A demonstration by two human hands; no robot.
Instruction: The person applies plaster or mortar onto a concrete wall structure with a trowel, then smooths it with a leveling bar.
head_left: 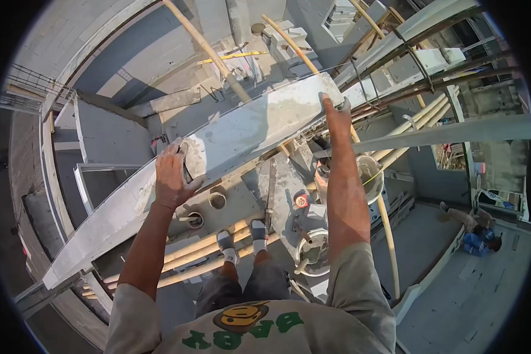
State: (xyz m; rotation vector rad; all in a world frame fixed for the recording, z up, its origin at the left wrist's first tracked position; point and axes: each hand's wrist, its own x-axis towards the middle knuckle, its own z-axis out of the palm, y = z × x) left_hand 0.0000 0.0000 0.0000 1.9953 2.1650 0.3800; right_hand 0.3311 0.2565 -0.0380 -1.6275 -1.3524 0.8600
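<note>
A long pale block [289,106] with wet-looking patches lies at a slant across the middle, in line with another white length [100,236] toward the lower left. My left hand [176,174] grips the block at its left end, beside the joint, with fingers over the top and thumb apart. My right hand [336,115] is closed on the far right end of the same block. Below it are a bucket [371,177] under my right forearm, a second bucket [312,259] with grey contents, and small containers [217,200].
My feet stand on bamboo poles [183,253] above a lower level. More poles [206,41] lean behind the block. Metal rebar [419,65] and a long grey bar [454,130] run at the right. A person [478,236] in blue is on the lower floor at the right.
</note>
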